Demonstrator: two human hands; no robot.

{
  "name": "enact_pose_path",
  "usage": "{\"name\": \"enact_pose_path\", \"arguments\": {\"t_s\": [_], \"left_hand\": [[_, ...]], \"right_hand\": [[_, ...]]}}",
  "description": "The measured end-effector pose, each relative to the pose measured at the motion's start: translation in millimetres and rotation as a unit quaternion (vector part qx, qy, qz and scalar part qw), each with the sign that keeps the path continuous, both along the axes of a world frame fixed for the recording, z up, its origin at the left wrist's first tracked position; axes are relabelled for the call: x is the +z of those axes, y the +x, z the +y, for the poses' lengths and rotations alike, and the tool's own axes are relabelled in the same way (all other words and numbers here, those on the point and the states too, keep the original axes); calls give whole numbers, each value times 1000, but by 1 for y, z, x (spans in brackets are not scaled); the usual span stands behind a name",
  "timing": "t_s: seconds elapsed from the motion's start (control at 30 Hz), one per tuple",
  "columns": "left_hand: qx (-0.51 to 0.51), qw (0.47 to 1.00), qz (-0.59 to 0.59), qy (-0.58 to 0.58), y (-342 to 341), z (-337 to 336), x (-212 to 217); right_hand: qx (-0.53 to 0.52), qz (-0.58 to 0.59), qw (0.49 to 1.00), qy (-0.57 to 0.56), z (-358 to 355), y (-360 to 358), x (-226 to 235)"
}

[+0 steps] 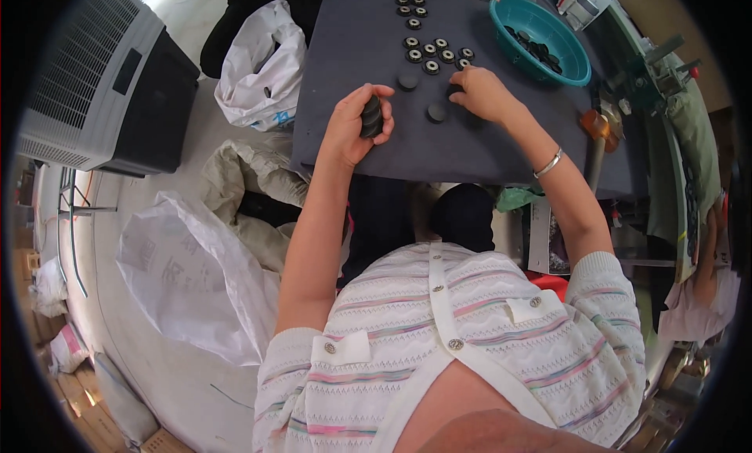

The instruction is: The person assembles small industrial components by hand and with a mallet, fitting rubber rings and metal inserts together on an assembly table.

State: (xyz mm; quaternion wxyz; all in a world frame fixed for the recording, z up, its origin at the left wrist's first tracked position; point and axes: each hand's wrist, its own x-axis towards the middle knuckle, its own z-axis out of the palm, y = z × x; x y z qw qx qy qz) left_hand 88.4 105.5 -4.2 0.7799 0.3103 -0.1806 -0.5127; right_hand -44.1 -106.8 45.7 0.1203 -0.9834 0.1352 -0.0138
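Black round discs (pixel 371 116), seemingly stacked, sit gripped in left hand (pixel 354 128).

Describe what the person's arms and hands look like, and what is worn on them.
Both forearms are bare. The left hand has no jewellery in view. The right hand has a thin silver bracelet at the wrist. Short white knit sleeves with pastel stripes cover the upper arms.
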Motion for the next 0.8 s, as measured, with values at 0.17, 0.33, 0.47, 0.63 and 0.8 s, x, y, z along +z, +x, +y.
{"name": "enact_pose_path", "arguments": {"t_s": [0.17, 0.33, 0.47, 0.63, 0.8], "left_hand": [[-1, 997, -66, 28, -4, -5, 5], [6, 997, -57, 54, -4, -4, 7], [7, 994, -82, 73, -2, -8, -3], [-79, 980, -178, 35, 1, -8, -5], [-51, 980, -185, 43, -9, -8, 2]], "right_hand": [[106, -186, 976, -26, 72, 8, 33], [120, -156, 980, 39, 105, 32, 22], [82, -98, 989, 77, 106, 34, 27], [47, -19, 986, 161, 95, 37, 38], [60, -7, 998, 16, 90, 42, 34]]}}
